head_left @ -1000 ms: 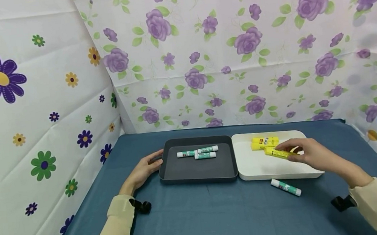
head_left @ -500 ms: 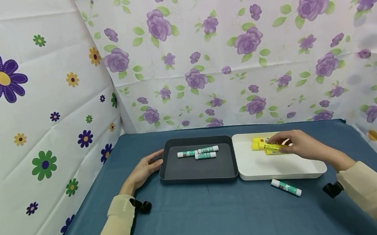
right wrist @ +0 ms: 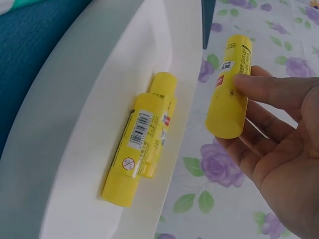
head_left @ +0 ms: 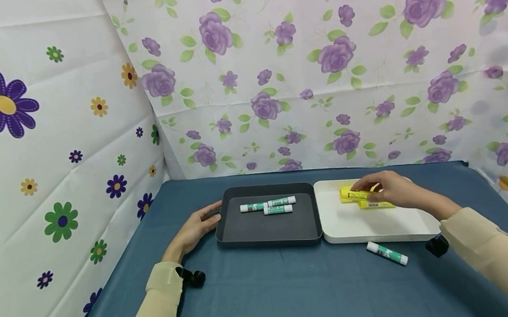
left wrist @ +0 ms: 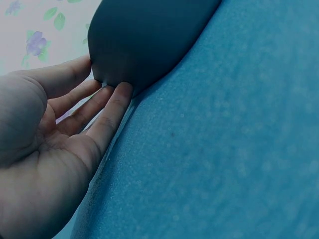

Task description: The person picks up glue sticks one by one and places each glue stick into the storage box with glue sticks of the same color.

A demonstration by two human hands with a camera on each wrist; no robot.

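Observation:
My right hand (head_left: 392, 189) pinches a yellow glue stick (right wrist: 230, 87) between thumb and fingers, above the white tray (head_left: 380, 228). Two more yellow glue sticks show in that tray in the right wrist view: one with a barcode (right wrist: 134, 154) in front, and another (right wrist: 164, 89) partly hidden behind it. At the dark grey tray (head_left: 265, 229), my left hand (head_left: 195, 230) touches the left side with its fingertips, the fingers nearly straight. Several green-and-white glue sticks (head_left: 279, 209) lie inside the dark tray.
Another green-and-white glue stick (head_left: 387, 253) lies on the blue tablecloth (head_left: 294, 292), in front of the white tray. Both trays stand side by side. A flowered sheet (head_left: 273, 75) hangs behind the table, with another patterned sheet (head_left: 73, 145) on the left.
My right hand has moved left and slightly back over the white tray, with a yellow glue stick in its fingers. The barcoded glue stick has come into sight below it. The left hand stays put.

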